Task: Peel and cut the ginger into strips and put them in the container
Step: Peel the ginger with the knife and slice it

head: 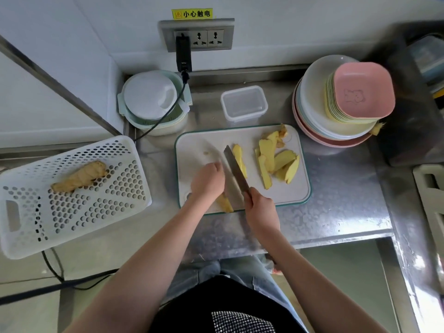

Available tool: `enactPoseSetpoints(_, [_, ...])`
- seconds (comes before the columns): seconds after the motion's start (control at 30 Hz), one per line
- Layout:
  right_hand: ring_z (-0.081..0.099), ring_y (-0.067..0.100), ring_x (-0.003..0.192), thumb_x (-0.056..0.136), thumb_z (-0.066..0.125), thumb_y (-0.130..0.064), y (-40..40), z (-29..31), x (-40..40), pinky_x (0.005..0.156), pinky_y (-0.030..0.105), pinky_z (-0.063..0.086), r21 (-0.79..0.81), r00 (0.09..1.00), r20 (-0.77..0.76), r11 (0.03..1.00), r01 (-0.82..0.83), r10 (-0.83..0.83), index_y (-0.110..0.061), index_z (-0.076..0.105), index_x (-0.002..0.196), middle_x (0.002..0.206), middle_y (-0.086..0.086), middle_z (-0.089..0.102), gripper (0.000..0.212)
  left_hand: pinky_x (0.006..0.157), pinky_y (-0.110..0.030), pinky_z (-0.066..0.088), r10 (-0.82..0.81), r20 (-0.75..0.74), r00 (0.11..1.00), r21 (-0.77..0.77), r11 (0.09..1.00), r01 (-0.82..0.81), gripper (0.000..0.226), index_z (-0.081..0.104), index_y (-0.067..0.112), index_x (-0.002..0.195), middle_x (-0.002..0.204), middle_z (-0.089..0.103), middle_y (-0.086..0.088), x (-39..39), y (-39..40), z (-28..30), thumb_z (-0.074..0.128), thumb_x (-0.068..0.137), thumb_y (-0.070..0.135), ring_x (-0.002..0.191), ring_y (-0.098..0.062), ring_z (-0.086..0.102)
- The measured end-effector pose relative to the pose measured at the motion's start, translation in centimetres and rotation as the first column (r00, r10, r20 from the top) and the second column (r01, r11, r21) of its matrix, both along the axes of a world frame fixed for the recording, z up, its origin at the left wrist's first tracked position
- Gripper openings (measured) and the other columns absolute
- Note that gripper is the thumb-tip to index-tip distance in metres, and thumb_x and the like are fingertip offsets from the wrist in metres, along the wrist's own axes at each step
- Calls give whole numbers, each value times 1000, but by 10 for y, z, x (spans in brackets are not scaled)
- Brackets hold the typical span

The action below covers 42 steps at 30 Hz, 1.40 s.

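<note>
I judge slicing midway: my right hand grips the knife, my left hand curls over ginger on the board, peeled slices lie right, the far container holds nothing, one unpeeled root waits left.

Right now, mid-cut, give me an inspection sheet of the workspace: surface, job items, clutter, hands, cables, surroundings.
Surface: steel counter; cutting board on it.
Job's things: peeled ginger slices on the board; whole ginger in the white basket; clear container behind the board, open, no ginger seen inside.
Clutter: ginger peel at the board's far corner; stacked bowls.
Hands: left hand holds a ginger piece; right hand has its grip on the knife.
Cables: black cable from the wall socket.
Surroundings: lidded pot, white wall.
</note>
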State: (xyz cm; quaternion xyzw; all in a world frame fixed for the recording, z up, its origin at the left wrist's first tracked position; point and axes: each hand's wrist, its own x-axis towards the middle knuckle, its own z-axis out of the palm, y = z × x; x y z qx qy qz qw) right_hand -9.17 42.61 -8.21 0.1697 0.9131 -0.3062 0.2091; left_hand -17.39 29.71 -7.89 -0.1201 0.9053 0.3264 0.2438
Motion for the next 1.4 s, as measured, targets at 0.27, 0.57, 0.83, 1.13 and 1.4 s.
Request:
enactPoseSetpoints(0.27, [43,17,54,101,41,-30,-3,8,3,46,29,29,-182,991,-25,976,123,-129,-12,49,82,62,0,47,27,74,-29,45,32,-113,993,117,993,-19,28,53,14,111,101,56,-4,32,-29,-29,63,87,27,84,-18,56])
enactPoseSetpoints(0.57, [55,24,65,100,41,-33,3,7,5,55,33,41,-220,986,-29,963,156,-167,-16,55,94,71,5,58,23,88,-38,48,-396,-76,915,104,910,402,20,65,13,92,98,35,0,23,-43,-25,77,75,15,73,-19,53])
enactPoseSetpoints(0.83, [54,25,59,99,41,-36,8,8,4,52,38,50,-248,974,-48,947,205,-223,-11,57,89,68,5,56,31,72,-12,32,-88,-355,931,93,987,128,24,59,-3,85,101,40,-6,34,-46,-28,76,76,11,76,-17,48])
enactPoseSetpoints(1.13, [59,34,65,98,43,-37,8,7,2,59,49,56,-251,971,-30,942,224,-238,-8,56,86,69,8,56,34,71,-15,44,100,-321,942,255,967,-16,49,60,11,99,97,52,-3,43,-51,-28,87,58,9,76,-16,54])
enactPoseSetpoints(1.4, [48,22,53,98,44,-36,2,10,4,54,46,52,-288,975,-17,935,206,-220,-11,54,79,61,3,49,32,59,-6,36,20,-213,977,245,969,34,23,70,10,82,84,54,5,34,-46,-8,75,66,-5,66,0,49])
